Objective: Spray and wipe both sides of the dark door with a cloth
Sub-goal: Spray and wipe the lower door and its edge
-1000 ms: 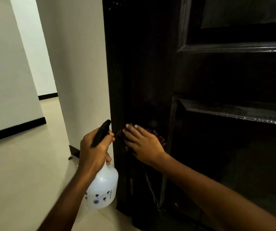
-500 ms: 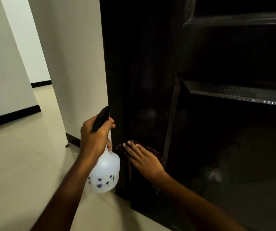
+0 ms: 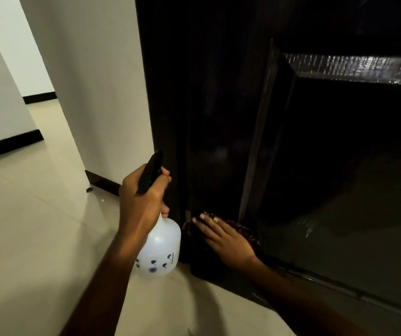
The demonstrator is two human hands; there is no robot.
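Lower than a moment ago, the right hand point(image 3: 226, 241) and its dark red cloth point(image 3: 244, 230) now sit near the foot of the dark panelled wooden door point(image 3: 219, 93).
Straight, flat fingers press the cloth against the door's left stile, just left of the recessed panel. Further left, the left hand point(image 3: 141, 202) is clenched round the black trigger head of a white translucent plastic spray bottle point(image 3: 160, 251), held upright just beside the door's edge, above the pale tiled floor point(image 3: 37, 226).

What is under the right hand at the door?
A dark red cloth, pressed against the door by the right hand. Only its edges show; the part beneath the palm is covered.
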